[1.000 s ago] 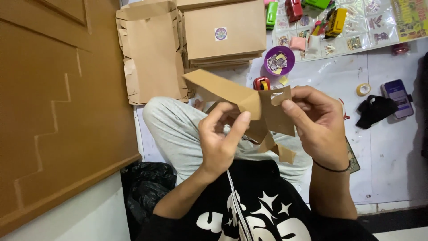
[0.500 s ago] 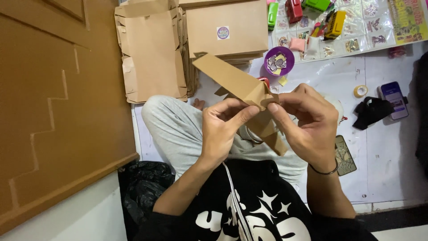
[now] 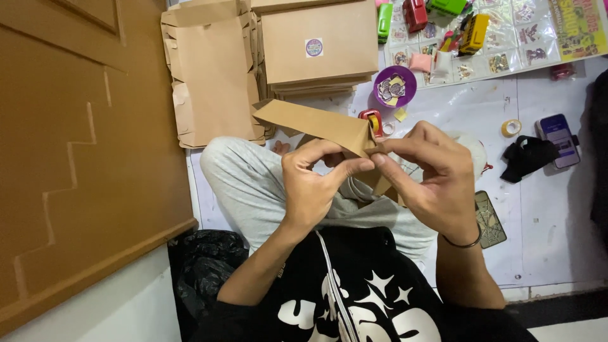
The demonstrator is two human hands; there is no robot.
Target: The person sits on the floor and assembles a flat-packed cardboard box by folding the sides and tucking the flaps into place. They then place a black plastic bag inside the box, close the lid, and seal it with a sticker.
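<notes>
While sitting cross-legged on the floor, the person is pinching a folded brown cardboard piece [image 3: 316,123] between both hands above the lap. The left hand [image 3: 313,183] is curling narrow, thumb and forefinger closing on the fold at the piece's near end. The right hand [image 3: 430,174], touching it at three o'clock, is gripping the same fold with thumb and fingertips, and more brown card is hanging down behind its fingers. From the hands, the piece is slanting away toward ten o'clock.

Just past the knuckles, at twelve o'clock, a small red tape dispenser [image 3: 371,120] is lying on the white floor, and beyond it a round purple dish [image 3: 394,87] is holding small stickers. At three o'clock from the right hand, a dark flat card [image 3: 489,218] is resting near the wrist; farther out, a black cloth [image 3: 525,155] is sitting beside a phone [image 3: 558,138], with a tape roll [image 3: 511,128] close by.

Farther off, at eleven o'clock, an unfolded brown box blank [image 3: 212,76] is lying flat. Next to it, a stack of closed brown boxes [image 3: 316,44] is bearing a small square white label with a round purple mark on the top lid. At one o'clock, farthest away, colourful toy vehicles [image 3: 443,19] are lying on clear sticker sheets [image 3: 506,50].
</notes>
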